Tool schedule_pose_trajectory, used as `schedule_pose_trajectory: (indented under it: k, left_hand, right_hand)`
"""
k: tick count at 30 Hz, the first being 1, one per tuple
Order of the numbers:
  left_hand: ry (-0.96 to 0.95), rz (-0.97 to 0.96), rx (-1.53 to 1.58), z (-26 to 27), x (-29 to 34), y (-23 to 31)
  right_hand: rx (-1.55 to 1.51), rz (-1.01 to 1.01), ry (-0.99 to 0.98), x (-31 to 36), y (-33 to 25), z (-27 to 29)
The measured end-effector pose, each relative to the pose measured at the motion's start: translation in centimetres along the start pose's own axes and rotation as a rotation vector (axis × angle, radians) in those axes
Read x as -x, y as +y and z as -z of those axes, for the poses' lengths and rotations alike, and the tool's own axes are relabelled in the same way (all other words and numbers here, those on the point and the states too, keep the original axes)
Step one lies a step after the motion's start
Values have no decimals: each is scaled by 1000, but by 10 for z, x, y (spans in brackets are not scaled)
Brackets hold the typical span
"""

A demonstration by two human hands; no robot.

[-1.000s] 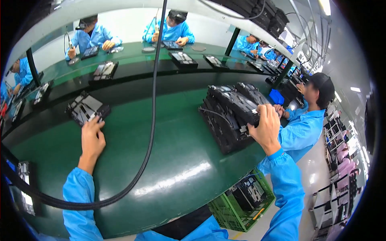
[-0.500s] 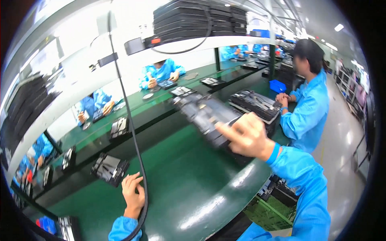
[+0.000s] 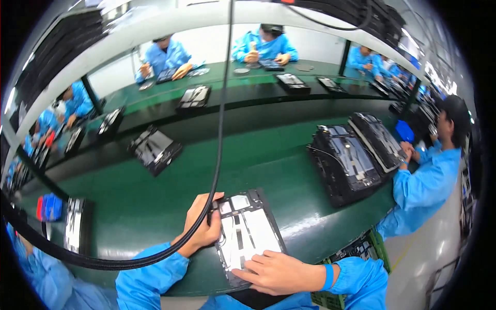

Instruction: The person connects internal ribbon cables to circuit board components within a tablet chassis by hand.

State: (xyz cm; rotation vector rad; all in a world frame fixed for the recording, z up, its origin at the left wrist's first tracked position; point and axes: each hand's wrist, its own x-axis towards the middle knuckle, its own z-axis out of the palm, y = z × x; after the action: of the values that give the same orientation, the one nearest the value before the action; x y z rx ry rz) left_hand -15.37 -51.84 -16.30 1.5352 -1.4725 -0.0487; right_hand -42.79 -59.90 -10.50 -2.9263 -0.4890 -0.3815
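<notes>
An opened tablet (image 3: 256, 225), with a black frame and large silver battery panels, lies face up before me over the front part of the green bench. My left hand (image 3: 200, 227) grips its upper left edge, fingers at the frame. Across the lower end of the tablet rests my right hand (image 3: 281, 274), its bent fingers on the silver panels and the edge. That hand's thumb is hard to make out. A black cable (image 3: 221, 119) hangs in front of my left hand and curves off to the left.
Two stacks of opened tablets (image 3: 351, 155) stand at the right, beside a seated co-worker (image 3: 429, 170). Another opened tablet (image 3: 155, 150) lies tilted at left. A dark conveyor (image 3: 243, 101) carries more. A green crate (image 3: 382, 248) sits below the bench's right edge.
My right hand has brought a tablet from the stacks at the right to the bench in front of me. My left hand, empty before, now grips it. The view has swung right.
</notes>
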Motion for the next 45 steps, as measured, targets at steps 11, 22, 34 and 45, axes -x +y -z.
schedule_pose_trajectory:
  k: [11, 22, 34, 45]
  left_hand:
    - [-269, 343, 246, 19, 20, 0]
    - [-431, 235, 242, 40, 18, 0]
    - [-494, 250, 286, 41, 15, 6]
    - [-575, 165, 321, 37, 20, -12]
  right_hand:
    - [-562, -270, 251, -52, 138, -45]
    - [-411, -403, 317, -56, 121, -55]
    - [-367, -429, 284, -57, 116, -42]
    - [-408, -478, 312, -50, 119, -49]
